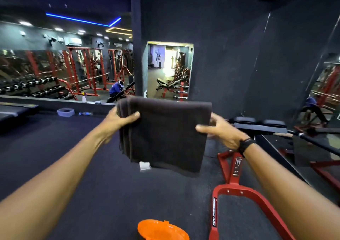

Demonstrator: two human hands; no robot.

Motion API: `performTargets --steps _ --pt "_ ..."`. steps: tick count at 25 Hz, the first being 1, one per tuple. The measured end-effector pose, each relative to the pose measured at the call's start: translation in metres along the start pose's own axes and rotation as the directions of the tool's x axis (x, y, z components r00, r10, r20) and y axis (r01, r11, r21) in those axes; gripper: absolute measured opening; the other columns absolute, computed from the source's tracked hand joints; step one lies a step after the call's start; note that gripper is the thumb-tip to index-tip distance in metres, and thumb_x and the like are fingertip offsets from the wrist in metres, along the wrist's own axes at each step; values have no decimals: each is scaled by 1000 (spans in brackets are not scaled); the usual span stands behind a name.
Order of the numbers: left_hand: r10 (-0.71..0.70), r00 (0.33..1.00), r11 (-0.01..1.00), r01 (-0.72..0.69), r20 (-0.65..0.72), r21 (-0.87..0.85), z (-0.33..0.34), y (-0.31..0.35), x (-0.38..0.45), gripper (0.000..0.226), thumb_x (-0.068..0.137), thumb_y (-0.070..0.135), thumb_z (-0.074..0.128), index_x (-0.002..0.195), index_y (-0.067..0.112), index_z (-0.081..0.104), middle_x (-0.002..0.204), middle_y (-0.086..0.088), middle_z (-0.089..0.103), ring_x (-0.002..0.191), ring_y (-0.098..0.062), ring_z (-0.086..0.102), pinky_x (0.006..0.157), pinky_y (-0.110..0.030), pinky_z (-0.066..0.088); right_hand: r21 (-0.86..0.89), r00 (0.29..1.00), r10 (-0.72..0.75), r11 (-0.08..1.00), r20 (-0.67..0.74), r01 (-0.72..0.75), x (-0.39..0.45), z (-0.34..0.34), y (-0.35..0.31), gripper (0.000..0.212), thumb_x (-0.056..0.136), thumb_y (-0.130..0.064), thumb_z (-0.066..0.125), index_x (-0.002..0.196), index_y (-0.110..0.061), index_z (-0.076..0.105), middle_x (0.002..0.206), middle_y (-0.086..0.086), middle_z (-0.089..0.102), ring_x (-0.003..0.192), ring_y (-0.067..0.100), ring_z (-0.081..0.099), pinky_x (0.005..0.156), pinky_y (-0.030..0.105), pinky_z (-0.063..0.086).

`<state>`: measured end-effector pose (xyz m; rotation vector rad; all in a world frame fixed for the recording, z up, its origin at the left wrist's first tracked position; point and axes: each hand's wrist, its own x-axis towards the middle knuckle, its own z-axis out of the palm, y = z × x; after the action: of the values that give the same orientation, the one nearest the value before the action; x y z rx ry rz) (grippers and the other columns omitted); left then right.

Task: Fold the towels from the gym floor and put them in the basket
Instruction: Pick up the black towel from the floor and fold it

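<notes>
A dark brown towel (165,135), folded into several layers, hangs in the air in front of me with a small white tag at its lower edge. My left hand (121,120) pinches its upper left corner, thumb on the front. My right hand (222,131) grips the upper right edge, thumb on the front and fingers behind; a black band sits on that wrist. An orange basket rim (161,229) shows at the bottom edge, below the towel.
A red bench frame (231,190) with black pads stands on the dark floor at the right, a black bar jutting beside it. A clear plastic box (65,112) and a bottle (85,113) lie by the mirror wall at far left. Dumbbell racks show in the mirror.
</notes>
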<state>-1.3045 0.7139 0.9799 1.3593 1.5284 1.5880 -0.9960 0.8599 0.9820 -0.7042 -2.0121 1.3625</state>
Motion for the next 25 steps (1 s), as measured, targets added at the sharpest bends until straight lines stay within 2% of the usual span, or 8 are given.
performTargets --steps 6,9,11,15,18,20,23,25 --pt "-330 941 942 333 80 -40 22 -49 -37 96 28 59 91 110 17 64 106 2 73 104 -17 67 91 -33 52 226 966 232 941 112 -252 -13 22 53 49 75 -27 77 117 -6 62 114 12 69 103 23 67 88 40 54" --pt "-375 868 898 428 326 -105 32 -44 -46 65 63 24 86 120 16 57 113 -3 71 106 -19 67 86 -37 56 331 965 258 908 43 -257 -12 20 48 24 92 -13 58 114 -5 59 92 6 72 76 10 70 66 22 58" --pt "-365 870 901 420 331 -111 37 -42 -50 50 76 -2 72 119 14 55 112 -4 71 102 -18 68 77 -32 58 396 960 250 874 129 -281 -9 18 51 27 91 -3 56 116 -9 60 99 6 72 85 14 70 73 25 59" --pt "-302 939 894 340 167 -293 26 -44 -42 64 52 10 91 109 8 62 104 -13 72 90 -23 71 72 -36 60 482 993 112 869 34 -114 -3 12 52 47 65 14 63 104 -11 66 99 8 73 85 19 70 72 29 59" --pt "-327 943 866 325 60 -380 21 -39 -28 22 71 -3 62 93 1 63 109 -19 67 91 -32 66 80 -45 55 534 992 75 845 -105 -8 2 14 45 23 71 6 61 86 -10 66 91 5 72 78 21 68 63 27 56" --pt "-322 944 855 323 74 -406 21 -36 -21 27 62 -8 46 85 -3 58 115 -16 65 95 -33 63 77 -40 54 559 979 182 823 -87 -104 3 17 43 18 92 -11 52 88 -14 69 91 6 71 77 21 66 65 29 52" --pt "-248 967 891 249 53 -380 19 -40 -17 22 59 -12 46 72 -3 60 114 -14 67 101 -35 62 74 -36 52 594 930 353 729 99 -340 -2 19 47 62 89 -64 43 94 -12 76 95 9 74 84 22 71 72 32 53" --pt "-181 983 956 184 32 -229 20 -40 -19 36 73 -19 47 53 6 64 110 -11 68 103 -34 63 72 -35 54 481 933 333 801 137 -357 -2 24 53 75 74 -73 58 112 -8 68 112 12 70 102 25 67 87 38 54"
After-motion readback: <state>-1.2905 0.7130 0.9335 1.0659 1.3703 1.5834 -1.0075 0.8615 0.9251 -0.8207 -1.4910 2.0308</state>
